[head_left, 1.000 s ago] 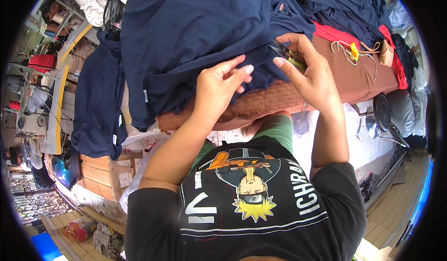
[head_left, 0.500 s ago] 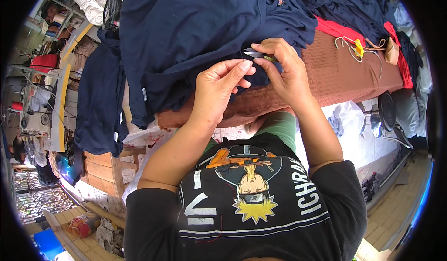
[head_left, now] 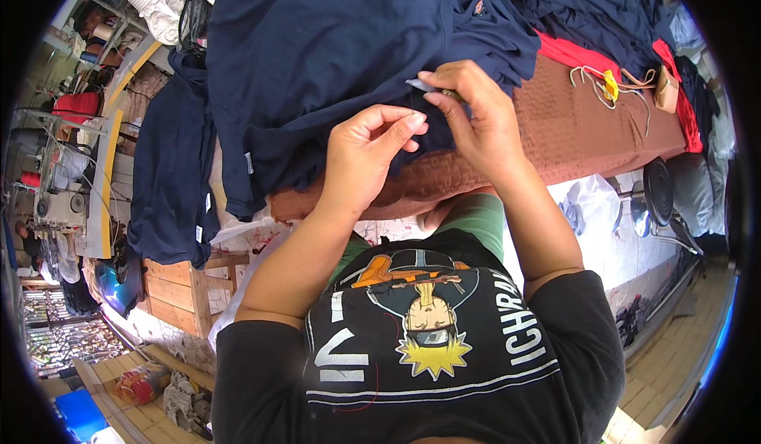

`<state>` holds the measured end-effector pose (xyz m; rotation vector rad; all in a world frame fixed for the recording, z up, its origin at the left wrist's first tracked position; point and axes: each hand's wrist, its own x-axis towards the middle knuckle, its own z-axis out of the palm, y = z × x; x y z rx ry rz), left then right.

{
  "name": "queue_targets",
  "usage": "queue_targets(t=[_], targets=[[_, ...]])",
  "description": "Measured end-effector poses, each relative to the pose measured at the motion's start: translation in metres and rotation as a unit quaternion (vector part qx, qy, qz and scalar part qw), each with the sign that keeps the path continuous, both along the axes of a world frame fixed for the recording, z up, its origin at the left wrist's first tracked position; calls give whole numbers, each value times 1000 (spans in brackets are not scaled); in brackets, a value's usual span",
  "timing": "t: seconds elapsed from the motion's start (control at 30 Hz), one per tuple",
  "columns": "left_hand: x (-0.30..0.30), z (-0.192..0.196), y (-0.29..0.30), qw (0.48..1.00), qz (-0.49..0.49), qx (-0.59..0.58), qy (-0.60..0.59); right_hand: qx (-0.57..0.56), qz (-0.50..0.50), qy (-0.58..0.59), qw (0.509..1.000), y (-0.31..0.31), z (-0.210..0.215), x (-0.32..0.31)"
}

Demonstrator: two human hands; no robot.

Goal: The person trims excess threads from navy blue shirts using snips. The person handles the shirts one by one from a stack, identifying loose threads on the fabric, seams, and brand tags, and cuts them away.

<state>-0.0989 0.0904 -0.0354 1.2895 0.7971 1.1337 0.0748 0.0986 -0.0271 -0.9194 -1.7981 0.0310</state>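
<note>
My right hand (head_left: pixel 483 119) is closed around a small pair of thread snips (head_left: pixel 417 85); their bright blades point left and look pressed together, with the rest hidden by my fingers. Just below and to the left, my left hand (head_left: pixel 365 147) pinches a fine dark thread (head_left: pixel 411 101), which runs up past the blade tips. Behind both hands a navy garment (head_left: pixel 333 40) lies in loose folds over a brown cloth-covered bench (head_left: pixel 571 119). The thread's far end is lost against the dark cloth.
More navy clothing (head_left: pixel 594 0) is heaped at the far right, beside red fabric (head_left: pixel 567 46). A yellow item with cords (head_left: pixel 610 86) lies on the bench's right part. Another navy garment (head_left: pixel 170 158) hangs at the left, above a wooden crate (head_left: pixel 168 285). A sewing machine (head_left: pixel 63 206) stands at far left.
The snips have shifted slightly up and left, and their blades, parted before, now appear closed. My left hand has moved a little left and down, still pinching.
</note>
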Motion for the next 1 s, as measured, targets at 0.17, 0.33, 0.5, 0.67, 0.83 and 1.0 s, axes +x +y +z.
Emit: queue_targets(t=[0.17, 0.33, 0.5, 0.67, 0.83, 1.0], targets=[[-21, 31, 6, 875, 162, 383, 248, -39, -24, 38, 998, -1, 26, 5], [-29, 50, 46, 941, 40, 329, 73, 63, -80, -58, 993, 30, 38, -2], [-47, 42, 83, 947, -238, -5, -215, -164, 123, 32, 978, 66, 66, 22], [-45, 20, 90, 889, -310, -97, -323, -282, 144, 22, 948, 93, 68, 17], [-49, 19, 92, 865, -308, -144, -370, -82, -166, -38, 982, 65, 74, 5], [-52, 18, 94, 856, -313, -149, -383, 53, -107, -8, 993, 20, 70, -17]])
